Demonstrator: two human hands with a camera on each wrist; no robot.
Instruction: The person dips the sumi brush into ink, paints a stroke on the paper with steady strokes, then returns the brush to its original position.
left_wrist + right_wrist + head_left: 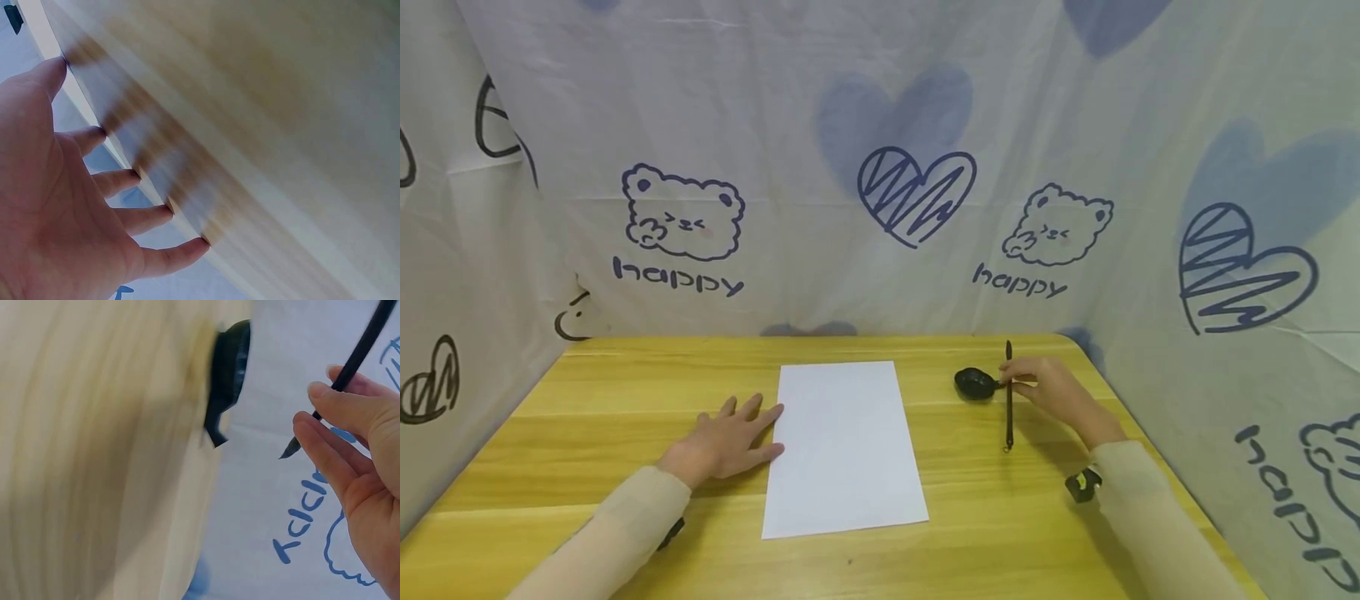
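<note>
My right hand [1052,392] pinches a dark calligraphy brush [1010,421] between thumb and fingers at the right side of the table. In the right wrist view the brush's dark pointed tip [290,450] sticks out past the fingers, raised off the table. Just left of that hand is a small black spoon-shaped dish [974,383] with a short handle, lying on the wood. A blank white sheet of paper [842,450] lies near the middle. My left hand [726,442] rests with fingers spread, its fingertips at the paper's left edge.
The yellow wood-grain table [625,400] ends at a pale curtain [790,183] printed with hearts, bears and "happy". Curtain also hangs along the left and right sides.
</note>
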